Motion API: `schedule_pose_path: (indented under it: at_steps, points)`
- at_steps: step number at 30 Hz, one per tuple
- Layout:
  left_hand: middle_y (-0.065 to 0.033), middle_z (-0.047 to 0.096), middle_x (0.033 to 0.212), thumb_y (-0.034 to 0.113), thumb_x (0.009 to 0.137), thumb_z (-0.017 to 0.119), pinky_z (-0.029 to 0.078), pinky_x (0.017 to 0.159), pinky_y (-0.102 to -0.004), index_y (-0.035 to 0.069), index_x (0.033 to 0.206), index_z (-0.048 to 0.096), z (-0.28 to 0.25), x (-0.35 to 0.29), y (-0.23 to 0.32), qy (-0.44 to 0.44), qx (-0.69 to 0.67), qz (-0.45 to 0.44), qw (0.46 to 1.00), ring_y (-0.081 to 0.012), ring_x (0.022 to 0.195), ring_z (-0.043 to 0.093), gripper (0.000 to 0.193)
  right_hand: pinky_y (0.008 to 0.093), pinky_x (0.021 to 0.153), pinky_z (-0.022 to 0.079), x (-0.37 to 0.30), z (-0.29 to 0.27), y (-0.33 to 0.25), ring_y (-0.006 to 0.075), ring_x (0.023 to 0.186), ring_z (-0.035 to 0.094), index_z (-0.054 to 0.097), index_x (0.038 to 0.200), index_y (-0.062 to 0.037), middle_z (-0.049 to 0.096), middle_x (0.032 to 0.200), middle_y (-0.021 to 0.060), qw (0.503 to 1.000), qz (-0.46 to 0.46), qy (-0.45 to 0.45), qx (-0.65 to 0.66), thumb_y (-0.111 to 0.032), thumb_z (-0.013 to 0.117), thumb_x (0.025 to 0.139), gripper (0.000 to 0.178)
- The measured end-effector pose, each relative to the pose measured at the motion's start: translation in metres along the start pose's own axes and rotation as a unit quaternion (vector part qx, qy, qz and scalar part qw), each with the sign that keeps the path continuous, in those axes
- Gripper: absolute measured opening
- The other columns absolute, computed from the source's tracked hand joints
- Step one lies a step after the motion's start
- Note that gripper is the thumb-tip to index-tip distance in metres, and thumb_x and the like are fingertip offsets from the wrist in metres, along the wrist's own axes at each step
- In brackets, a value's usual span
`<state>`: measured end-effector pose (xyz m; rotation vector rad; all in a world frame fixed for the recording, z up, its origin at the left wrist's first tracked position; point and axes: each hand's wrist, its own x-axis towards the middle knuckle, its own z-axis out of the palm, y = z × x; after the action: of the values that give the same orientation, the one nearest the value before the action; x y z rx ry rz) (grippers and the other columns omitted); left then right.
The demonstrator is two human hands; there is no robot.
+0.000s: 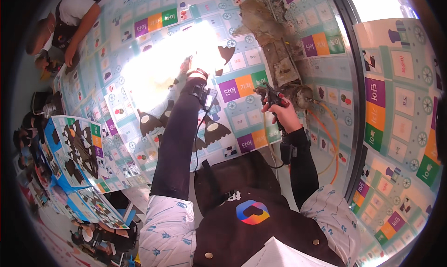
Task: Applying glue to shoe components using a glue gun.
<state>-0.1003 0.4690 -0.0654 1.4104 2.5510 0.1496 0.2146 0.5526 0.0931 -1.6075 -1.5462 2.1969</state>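
My right hand [289, 118] is wrapped round the grip of a dark spray gun [269, 95], held above the right side of the table. Thin hoses run down and away beside it. My left arm reaches forward over the table, and my left hand [186, 65] is mostly washed out by strong glare, so its fingers cannot be made out. Around it lie several flat dark cut pieces with pale ovals, among them a fan-shaped piece [216, 130], another piece [149, 122] further left, and one cut piece [226, 54] beyond the hand.
Printed paper sheets [251, 122] cover the table and the wall panel [375, 92] at right. Orange and yellow hoses [336, 141] hang at the right edge, below a stained, crusted ledge [279, 64]. A co-worker [70, 24] leans in at far left. More dark pieces lie on a board [79, 148].
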Motion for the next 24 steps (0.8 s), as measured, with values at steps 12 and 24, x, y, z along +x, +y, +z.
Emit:
schedule_pose_path:
  at_steps: [12, 24]
  points:
    - [-0.0108, 0.069, 0.076, 0.032, 0.092, 0.054, 0.052, 0.064, -0.0364, -0.001, 0.091, 0.063, -0.004, 0.047, 0.035, -0.192, -0.023, 0.031, 0.981, -0.0224, 0.069, 0.067, 0.035, 0.0238, 0.047, 0.046, -0.001, -0.013, 0.017, 0.0092, 0.08, 0.063, 0.061, 0.104, -0.0048, 0.067, 0.086, 0.0025, 0.998, 0.017, 0.034, 0.041, -0.006, 0.053, 0.078, 0.027]
    - [-0.0177, 0.07, 0.084, 0.013, 0.092, 0.05, 0.056, 0.054, -0.0289, -0.014, 0.1, 0.053, 0.011, -0.108, 0.123, -0.212, -0.667, -0.396, 0.594, -0.0262, 0.072, 0.072, 0.028, 0.0248, 0.049, 0.047, -0.001, -0.018, 0.035, 0.0093, 0.08, 0.063, 0.062, 0.105, -0.0033, 0.068, 0.086, 0.002, 0.999, 0.03, 0.019, 0.027, -0.01, 0.057, 0.076, 0.03]
